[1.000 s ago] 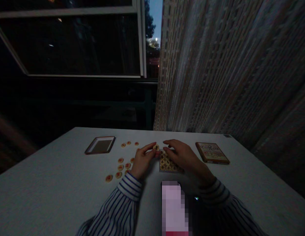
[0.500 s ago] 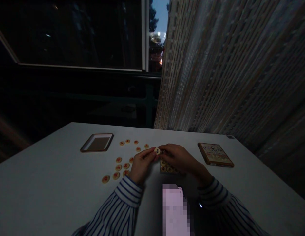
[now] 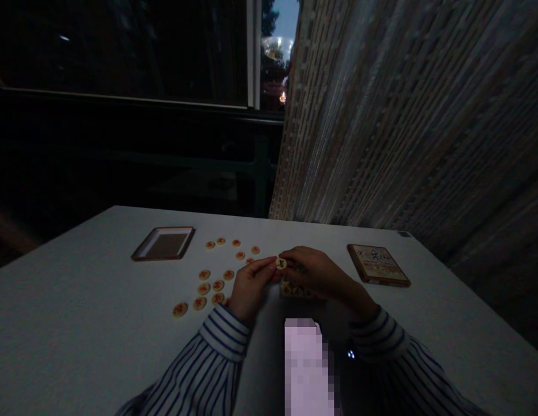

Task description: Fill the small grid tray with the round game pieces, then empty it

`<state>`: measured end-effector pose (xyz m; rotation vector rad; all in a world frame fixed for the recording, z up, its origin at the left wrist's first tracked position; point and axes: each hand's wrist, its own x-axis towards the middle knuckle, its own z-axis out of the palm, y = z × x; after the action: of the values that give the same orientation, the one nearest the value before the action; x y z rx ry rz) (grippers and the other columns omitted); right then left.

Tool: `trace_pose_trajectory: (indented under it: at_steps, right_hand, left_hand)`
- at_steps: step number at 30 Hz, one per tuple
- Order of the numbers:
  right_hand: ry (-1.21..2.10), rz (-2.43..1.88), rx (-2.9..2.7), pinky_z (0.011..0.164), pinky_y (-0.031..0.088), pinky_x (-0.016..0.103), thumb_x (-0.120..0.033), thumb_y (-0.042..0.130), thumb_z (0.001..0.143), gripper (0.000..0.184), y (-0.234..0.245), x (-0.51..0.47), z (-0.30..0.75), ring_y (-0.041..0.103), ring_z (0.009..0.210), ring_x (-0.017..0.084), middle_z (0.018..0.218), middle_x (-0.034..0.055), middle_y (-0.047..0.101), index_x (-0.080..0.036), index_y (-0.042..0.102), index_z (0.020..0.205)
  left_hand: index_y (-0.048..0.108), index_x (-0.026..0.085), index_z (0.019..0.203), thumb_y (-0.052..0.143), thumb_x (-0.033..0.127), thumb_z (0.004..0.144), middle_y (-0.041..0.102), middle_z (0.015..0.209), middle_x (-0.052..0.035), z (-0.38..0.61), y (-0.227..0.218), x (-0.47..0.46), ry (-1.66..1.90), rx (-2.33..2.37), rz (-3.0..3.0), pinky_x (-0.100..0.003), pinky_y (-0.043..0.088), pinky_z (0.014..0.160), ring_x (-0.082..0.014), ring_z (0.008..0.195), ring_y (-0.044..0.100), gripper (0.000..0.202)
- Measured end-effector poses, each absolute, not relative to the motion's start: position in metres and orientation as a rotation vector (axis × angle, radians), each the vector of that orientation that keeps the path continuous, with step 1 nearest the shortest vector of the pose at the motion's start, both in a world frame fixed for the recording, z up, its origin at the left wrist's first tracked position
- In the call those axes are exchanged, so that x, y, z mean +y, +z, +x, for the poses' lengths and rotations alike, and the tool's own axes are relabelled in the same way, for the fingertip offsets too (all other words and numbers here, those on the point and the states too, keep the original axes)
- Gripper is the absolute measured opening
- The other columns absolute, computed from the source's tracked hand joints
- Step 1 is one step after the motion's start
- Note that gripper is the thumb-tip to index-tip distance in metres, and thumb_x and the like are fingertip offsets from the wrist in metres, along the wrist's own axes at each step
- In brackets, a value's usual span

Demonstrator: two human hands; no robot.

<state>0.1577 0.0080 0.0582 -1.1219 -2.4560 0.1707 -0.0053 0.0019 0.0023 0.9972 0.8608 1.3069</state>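
Between the fingertips of both hands is a round xiangqi piece (image 3: 281, 263) with a dark character facing me. My left hand (image 3: 251, 284) pinches its left edge, and my right hand (image 3: 314, 271) grips it from the right. Beneath my right hand, partly hidden by it, a box of xiangqi pieces (image 3: 297, 290) holds several discs in rows. Left of my left hand, several loose pieces with red characters (image 3: 218, 285) lie scattered on the white table (image 3: 99, 300).
An open, shallow box lid (image 3: 163, 244) lies at the far left. A flat box with printed characters (image 3: 378, 264) rests at the right. Close to me is a phone with a lit, blurred screen (image 3: 307, 367). A curtain (image 3: 381, 115) hangs behind the table beside a dark window.
The piece in my fingers has turned, so its character sits at another angle. The whole view has shifted slightly; both hands stay together over the box.
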Motion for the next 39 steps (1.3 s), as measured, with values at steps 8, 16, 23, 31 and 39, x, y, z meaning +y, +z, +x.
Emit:
trace_pose_trajectory:
  at_steps: [8,16,23,31,39]
  right_hand:
    - [0.073,-1.136,-2.451,0.076,0.043,0.029,-0.029,0.054,0.080,0.028,0.058,0.010,0.161,0.057,0.087,0.016,0.095,0.0060,0.064,-0.018,0.058,0.105]
    - [0.044,-1.287,-2.346,0.079,0.044,0.030,-0.031,0.053,0.079,0.030,0.062,0.015,0.180,0.058,0.088,0.017,0.099,0.0068,0.064,-0.018,0.059,0.106]
    - [0.026,-1.458,-2.337,0.080,0.042,0.031,-0.034,0.051,0.081,0.032,0.068,0.013,0.187,0.058,0.090,0.019,0.100,0.0062,0.064,-0.019,0.058,0.108]
    - [-0.087,-1.579,-2.393,0.076,0.040,0.028,-0.035,0.046,0.083,0.036,0.065,0.017,0.199,0.059,0.090,0.019,0.104,0.0061,0.065,-0.019,0.056,0.113]
    - [-0.089,-1.711,-2.427,0.068,0.039,0.028,-0.038,0.046,0.083,0.033,0.058,0.022,0.202,0.060,0.084,0.020,0.092,0.0055,0.067,-0.021,0.058,0.108]
  left_hand:
    - [0.067,0.014,0.085,0.070,0.029,0.065,0.071,0.081,-0.0048,-0.004,0.003,0.001,1.311,0.871,0.954,-0.027,0.051,0.073,-0.0149,0.074,0.065,0.026]
    - [0.065,0.013,0.090,0.068,0.033,0.065,0.070,0.078,-0.0057,-0.004,0.000,0.002,1.284,0.998,1.004,-0.027,0.051,0.071,-0.0150,0.071,0.065,0.032]
    - [0.065,0.016,0.088,0.058,0.029,0.073,0.069,0.085,-0.0057,-0.002,-0.012,0.003,1.294,1.164,1.463,-0.028,0.051,0.073,-0.0167,0.080,0.064,0.021]
    - [0.065,0.018,0.095,0.052,0.025,0.078,0.067,0.093,-0.0069,-0.002,-0.024,0.002,1.234,1.209,1.817,-0.029,0.049,0.077,-0.0176,0.084,0.062,0.022]
    - [0.064,0.017,0.098,0.051,0.024,0.078,0.067,0.095,-0.0078,-0.003,-0.025,0.002,1.198,1.234,1.892,-0.032,0.049,0.078,-0.0183,0.086,0.061,0.024]
